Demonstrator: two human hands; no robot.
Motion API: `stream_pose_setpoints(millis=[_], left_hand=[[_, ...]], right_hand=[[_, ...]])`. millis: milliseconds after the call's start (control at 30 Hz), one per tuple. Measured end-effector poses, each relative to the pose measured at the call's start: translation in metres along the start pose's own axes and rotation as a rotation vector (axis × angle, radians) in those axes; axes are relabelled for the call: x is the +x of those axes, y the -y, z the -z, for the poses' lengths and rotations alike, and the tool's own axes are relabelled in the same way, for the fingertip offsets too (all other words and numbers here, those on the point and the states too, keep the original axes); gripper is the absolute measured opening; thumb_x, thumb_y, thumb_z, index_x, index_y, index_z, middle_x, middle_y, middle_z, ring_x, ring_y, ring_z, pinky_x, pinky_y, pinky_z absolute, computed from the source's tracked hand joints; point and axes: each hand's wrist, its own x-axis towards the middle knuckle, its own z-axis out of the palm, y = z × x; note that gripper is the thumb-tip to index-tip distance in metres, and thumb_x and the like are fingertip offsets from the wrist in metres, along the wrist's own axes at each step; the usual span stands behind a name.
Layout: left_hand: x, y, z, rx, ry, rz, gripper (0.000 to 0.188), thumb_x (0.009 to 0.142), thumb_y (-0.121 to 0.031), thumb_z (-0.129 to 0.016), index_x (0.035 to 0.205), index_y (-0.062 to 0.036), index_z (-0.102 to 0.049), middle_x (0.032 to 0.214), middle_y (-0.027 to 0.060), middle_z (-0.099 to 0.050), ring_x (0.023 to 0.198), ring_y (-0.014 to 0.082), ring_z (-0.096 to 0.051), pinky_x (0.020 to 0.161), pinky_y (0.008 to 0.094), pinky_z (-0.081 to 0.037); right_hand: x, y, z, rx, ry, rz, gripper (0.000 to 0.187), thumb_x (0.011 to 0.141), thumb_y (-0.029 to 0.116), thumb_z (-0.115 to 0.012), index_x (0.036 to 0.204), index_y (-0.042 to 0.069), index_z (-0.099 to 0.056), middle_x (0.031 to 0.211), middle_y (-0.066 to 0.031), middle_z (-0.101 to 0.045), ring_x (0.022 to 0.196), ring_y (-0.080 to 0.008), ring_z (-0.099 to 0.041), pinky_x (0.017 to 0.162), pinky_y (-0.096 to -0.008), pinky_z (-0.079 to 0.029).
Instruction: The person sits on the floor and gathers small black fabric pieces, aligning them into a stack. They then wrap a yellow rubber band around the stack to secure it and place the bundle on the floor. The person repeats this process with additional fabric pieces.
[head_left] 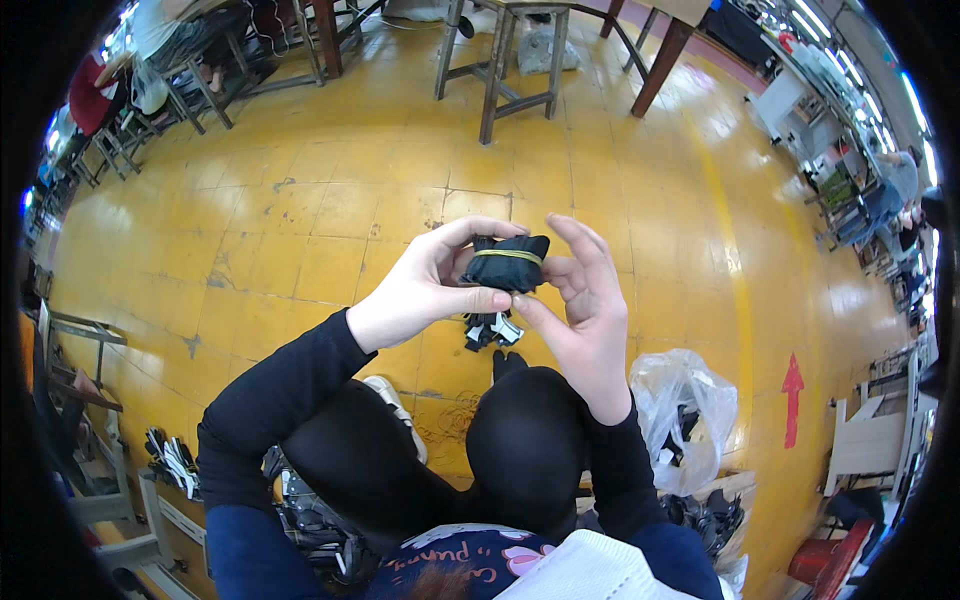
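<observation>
Between my hands, above my knees, is a small bundle of folded black fabric (pixel 506 268) with a yellow rubber band round its middle. My left hand (pixel 425 275) is closed on its left end, fingers on the far side and thumb along the near edge. My right hand (pixel 585 315) is at the other end, thumb tip at the lower edge and bent fingers against the side, its index finger raised away. Below the bundle, partly hidden by it, lie more black-and-white fabric pieces (pixel 490 330) on the floor.
Right of my knees stands a clear plastic bag (pixel 685 415) with dark items inside. Black piles (pixel 710 520) lie by it, and others (pixel 320 530) lie left of my legs. A wooden stool (pixel 500 70) stands ahead. People sit at far left; a red arrow (pixel 792 400) marks the yellow floor.
</observation>
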Motion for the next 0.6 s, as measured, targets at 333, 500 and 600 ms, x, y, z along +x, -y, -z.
stream_pose_setpoints(millis=[333, 500, 600], left_hand=[[-0.008, -0.012, -0.002, 0.107, -0.059, -0.023, 0.057, 0.075, -0.008, -0.082, 0.125, -0.0012, -0.057, 0.116, 0.0062, -0.06, 0.108, 0.0158, -0.058, 0.095, 0.03, -0.048], [-0.004, -0.01, -0.003, 0.487, -0.107, -0.201, 0.052, 0.072, -0.005, -0.082, 0.12, -0.0018, -0.064, 0.107, 0.0081, -0.063, 0.1, 0.017, -0.062, 0.088, 0.0297, -0.049], [-0.003, -0.008, -0.005, 0.561, -0.096, -0.236, 0.051, 0.071, -0.005, -0.082, 0.119, -0.0024, -0.065, 0.104, 0.0086, -0.065, 0.096, 0.0174, -0.063, 0.085, 0.0292, -0.049]], right_hand=[[-0.002, 0.0, -0.005, -0.151, -0.138, 0.182, 0.02, 0.077, -0.008, -0.073, 0.096, -0.004, -0.068, 0.096, -0.0103, -0.065, 0.086, -0.0169, -0.065, 0.075, -0.0278, -0.051], [-0.009, -0.01, -0.006, 0.045, -0.177, 0.096, 0.022, 0.075, -0.009, -0.074, 0.097, -0.005, -0.069, 0.098, -0.0121, -0.065, 0.086, -0.0175, -0.065, 0.074, -0.0274, -0.052], [-0.013, -0.015, -0.005, 0.026, -0.204, 0.101, 0.024, 0.075, -0.01, -0.074, 0.097, -0.005, -0.069, 0.099, -0.0131, -0.065, 0.086, -0.0176, -0.065, 0.074, -0.0266, -0.051]])
